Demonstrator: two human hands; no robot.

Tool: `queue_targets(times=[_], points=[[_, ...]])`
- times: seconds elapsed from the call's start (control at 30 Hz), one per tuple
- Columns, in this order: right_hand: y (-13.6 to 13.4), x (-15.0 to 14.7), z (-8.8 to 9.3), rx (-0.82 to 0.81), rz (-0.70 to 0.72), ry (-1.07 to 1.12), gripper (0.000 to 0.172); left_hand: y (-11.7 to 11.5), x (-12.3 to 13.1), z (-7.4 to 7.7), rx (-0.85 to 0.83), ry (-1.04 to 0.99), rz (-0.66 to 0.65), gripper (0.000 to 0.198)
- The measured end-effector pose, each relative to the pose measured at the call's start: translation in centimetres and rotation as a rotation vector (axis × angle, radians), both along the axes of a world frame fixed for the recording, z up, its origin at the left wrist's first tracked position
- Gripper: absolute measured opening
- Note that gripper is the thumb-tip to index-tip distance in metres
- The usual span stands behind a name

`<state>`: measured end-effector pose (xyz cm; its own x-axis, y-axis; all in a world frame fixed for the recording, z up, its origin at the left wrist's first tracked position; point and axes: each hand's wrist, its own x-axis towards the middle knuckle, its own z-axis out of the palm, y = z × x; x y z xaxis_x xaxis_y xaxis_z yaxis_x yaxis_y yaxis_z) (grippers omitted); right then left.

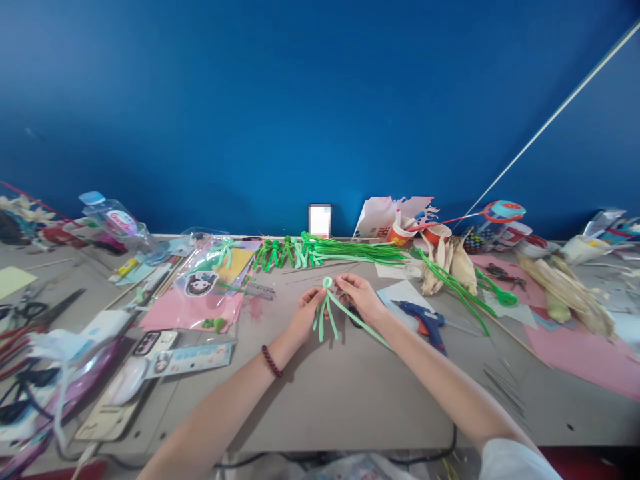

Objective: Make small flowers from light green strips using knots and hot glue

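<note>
A big blue wall (320,120) stands behind a gray table (360,413) with lots of craft things on it. Near the middle, the left hand (306,313) and the right hand (363,298) are up close to each other. Between them is the light green fuzzy stem piece (329,304), with a little round loop on top and thin legs hanging down. The left hand pinches it just under the loop. The right hand has its fingers bent in by the loop's other side, but they look so small that I can't tell if they pinch it or just touch it. One long end goes down under the right hand. A dark bead bracelet (271,361) is on the left wrist.

Past the hands lies a bunch of green fuzzy stems (360,250), and next to it, on the left, is a row of little twisted green shapes (280,253). To the left of the hands there is pink paper (193,310) with a clear bag over part of it, and farther off, a bottle (115,217) with a blue cap. Just right of the right hand is a blue glue gun (420,319). Past that are dry husks (453,263) and more green stems (450,287).
</note>
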<state>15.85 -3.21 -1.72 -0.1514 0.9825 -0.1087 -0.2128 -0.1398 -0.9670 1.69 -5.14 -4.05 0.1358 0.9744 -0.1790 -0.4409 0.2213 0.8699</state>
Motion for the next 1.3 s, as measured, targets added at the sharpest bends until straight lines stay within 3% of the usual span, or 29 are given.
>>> queue_targets(times=[0.17, 0.4, 0.73, 0.9, 1.3], points=[[0.1, 0.1, -0.1, 0.006, 0.092, -0.013, 0.032, 0.2, -0.2, -0.1, -0.002, -0.026, -0.036, 0.037], [-0.2, -0.1, 0.3, 0.023, 0.095, -0.052, 0.028, 0.4, -0.5, 0.2, -0.065, -0.208, -0.226, 0.03], [-0.2, -0.1, 0.1, 0.104, 0.036, -0.14, 0.03, 0.5, -0.7, 0.1, -0.061, -0.187, -0.198, 0.023], [-0.6, -0.2, 0.1, 0.278, -0.064, -0.357, 0.026, 0.5, -0.6, -0.3, -0.075, -0.227, -0.196, 0.022], [-1.1, 0.2, 1.1, 0.499, -0.09, -0.645, 0.012, 0.0, 0.0, 0.3, -0.007, -0.021, -0.104, 0.033]])
